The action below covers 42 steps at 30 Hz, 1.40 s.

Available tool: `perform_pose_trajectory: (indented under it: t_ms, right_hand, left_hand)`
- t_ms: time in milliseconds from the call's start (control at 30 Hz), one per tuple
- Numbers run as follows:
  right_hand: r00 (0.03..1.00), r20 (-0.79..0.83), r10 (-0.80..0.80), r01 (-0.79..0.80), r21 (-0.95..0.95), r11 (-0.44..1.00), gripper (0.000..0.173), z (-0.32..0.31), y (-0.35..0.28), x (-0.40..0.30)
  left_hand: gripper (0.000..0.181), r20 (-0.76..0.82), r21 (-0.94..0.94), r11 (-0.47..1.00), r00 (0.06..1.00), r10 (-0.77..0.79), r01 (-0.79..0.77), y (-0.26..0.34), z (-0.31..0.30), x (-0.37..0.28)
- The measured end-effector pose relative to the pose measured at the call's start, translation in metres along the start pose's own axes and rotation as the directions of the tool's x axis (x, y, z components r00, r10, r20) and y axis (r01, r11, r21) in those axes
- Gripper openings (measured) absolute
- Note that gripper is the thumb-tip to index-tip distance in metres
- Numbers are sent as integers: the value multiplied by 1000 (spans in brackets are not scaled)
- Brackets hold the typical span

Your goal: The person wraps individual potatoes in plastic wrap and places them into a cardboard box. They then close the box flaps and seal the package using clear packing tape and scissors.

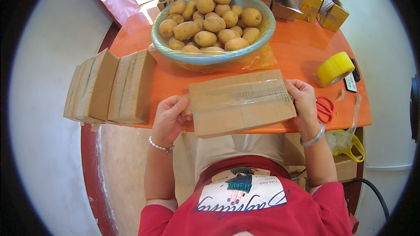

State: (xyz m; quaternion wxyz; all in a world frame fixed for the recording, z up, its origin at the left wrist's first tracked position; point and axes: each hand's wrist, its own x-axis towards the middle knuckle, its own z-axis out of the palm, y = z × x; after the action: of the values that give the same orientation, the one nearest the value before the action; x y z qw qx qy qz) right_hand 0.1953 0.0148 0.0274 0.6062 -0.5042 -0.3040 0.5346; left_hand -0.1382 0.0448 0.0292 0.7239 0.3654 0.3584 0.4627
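Note:
A small cardboard box lies flat over the front edge of the table, with clear tape running lengthwise along its top. My left hand pinches a piece that sticks out at the box's left end; whether it is a flap or tape I cannot tell. At the opposite end, my right hand grips the box with the thumb on top, its other fingers partly hidden. Red-handled scissors lie just beyond the right hand, blades hidden. A roll of tape with a yellow outer face sits farther right.
A blue basin heaped with potatoes stands on plastic sheeting at the back of the orange table. Several closed boxes line the left side. Opened cartons crowd the back right. A plastic bag hangs lower right.

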Motion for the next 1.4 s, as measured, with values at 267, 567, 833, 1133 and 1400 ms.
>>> perform_pose_trajectory:
  t_ms: [267, 567, 833, 1133, 1400]
  right_hand:
    - [987, -133, -87, 81, -49, 996, 19, 20, 0, -6]
    - [987, -36, -155, 143, -233, 962, 17, 10, 3, -3]
    - [961, 36, -273, 254, -499, 828, 13, 2, 3, 2]
    - [930, 134, -342, 343, -650, 678, 14, 0, -2, 5]
    - [922, 206, -326, 376, -675, 635, 13, -4, -8, -6]
  left_hand:
    - [18, -200, 65, 995, 976, 90, -78, -14, 23, -5]
    - [8, -349, 346, 928, 899, 263, -137, -14, 38, -5]
    - [20, -40, 942, 285, 785, 618, -176, -15, 36, -5]
    - [48, 11, 964, 217, 841, 542, -152, 13, 81, -27]
    - [50, 236, 968, -202, 828, 509, -152, 9, 94, -27]
